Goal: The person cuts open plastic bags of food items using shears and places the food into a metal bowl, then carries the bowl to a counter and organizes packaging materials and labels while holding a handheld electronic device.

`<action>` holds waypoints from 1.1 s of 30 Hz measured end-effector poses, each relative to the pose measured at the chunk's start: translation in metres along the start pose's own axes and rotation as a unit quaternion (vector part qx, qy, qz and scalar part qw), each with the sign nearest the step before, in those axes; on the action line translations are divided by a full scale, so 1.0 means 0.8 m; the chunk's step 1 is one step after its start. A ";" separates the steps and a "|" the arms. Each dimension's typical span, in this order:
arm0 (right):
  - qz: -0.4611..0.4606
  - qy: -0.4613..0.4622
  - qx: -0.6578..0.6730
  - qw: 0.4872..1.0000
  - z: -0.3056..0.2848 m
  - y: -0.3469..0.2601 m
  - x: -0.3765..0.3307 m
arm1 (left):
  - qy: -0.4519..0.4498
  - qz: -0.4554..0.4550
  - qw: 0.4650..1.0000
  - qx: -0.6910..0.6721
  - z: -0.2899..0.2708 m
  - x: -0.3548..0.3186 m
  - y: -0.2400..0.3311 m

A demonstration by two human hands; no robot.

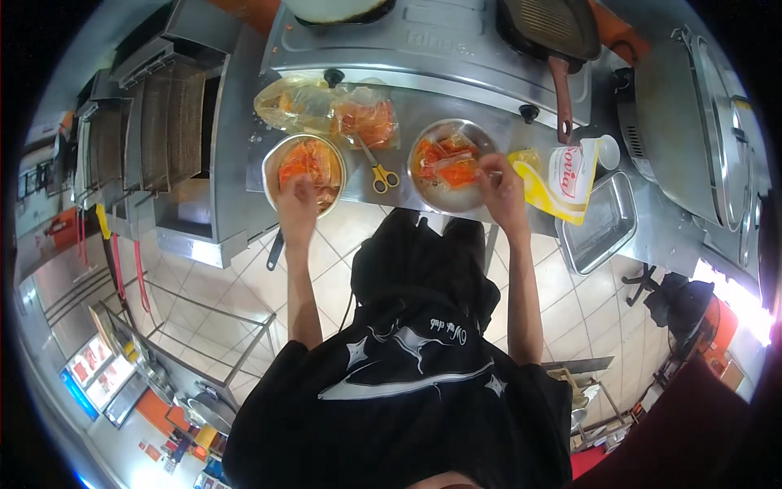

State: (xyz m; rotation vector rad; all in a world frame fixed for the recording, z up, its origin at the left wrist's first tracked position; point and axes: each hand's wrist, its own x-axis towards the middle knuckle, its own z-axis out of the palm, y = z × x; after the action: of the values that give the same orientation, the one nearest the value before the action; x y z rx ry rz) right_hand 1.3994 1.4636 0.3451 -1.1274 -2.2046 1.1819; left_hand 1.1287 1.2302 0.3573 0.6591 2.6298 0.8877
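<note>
Orange food in clear packets (456, 173) sits in a round steel bowl (444, 200) on the metal counter (356, 189), w/ the R hand (501, 191) at the bowl's R rim, forearm reaching nearly straight fwd, hand tipped inward, fingers bent toward the packets; can't tell if they grip one. More orange packets (309, 155) lie in a pan (343, 167) to the L, its dark handle (275, 250) jutting over the counter's near edge. There the L hand (301, 191) is over the near part of the pan, forearm also nearly straight, fingers curled close tog.; their hold, if any, can't be made out. Btwn the two vessels: yellow-handled scissors (383, 178), blades twd a clear bag of orange food (364, 121), next to a 2nd clear bag (297, 106). R of the bowl: a yellow-&-white pouch (566, 183), a white round container (608, 152) and a rectangular metal tray (603, 228). Behind, a stove (407, 61) bears a ridged pan (550, 28) w/ a brown handle.
</note>
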 end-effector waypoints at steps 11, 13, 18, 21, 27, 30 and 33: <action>0.004 0.077 0.007 0.997 0.009 -0.043 -0.041 | -0.068 0.007 0.926 0.371 0.032 0.090 -0.095; 0.017 0.084 0.018 0.996 0.009 -0.045 -0.046 | -0.063 0.037 0.919 0.387 0.030 0.096 -0.121; 0.045 0.096 0.034 0.994 0.002 -0.047 -0.065 | -0.047 0.043 0.982 0.180 -0.039 0.098 -0.110; 0.092 0.074 0.047 0.992 0.002 -0.067 -0.071 | -0.066 0.045 0.995 0.057 -0.089 0.087 -0.099; 0.055 0.009 0.094 0.994 0.022 -0.097 -0.069 | -0.028 0.050 0.997 0.042 -0.121 0.067 -0.073; 0.022 -0.004 0.079 0.997 0.036 -0.085 -0.069 | -0.026 0.023 0.998 0.044 -0.120 0.071 -0.079; -0.002 0.005 0.069 0.998 0.046 -0.071 -0.073 | -0.013 0.038 0.997 0.072 -0.123 0.070 -0.074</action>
State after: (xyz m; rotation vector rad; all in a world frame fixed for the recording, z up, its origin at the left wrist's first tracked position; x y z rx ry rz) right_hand 1.3841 1.3800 0.3730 -1.0688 -2.0808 1.3017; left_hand 1.0216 1.1679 0.3894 0.8070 2.6792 0.7089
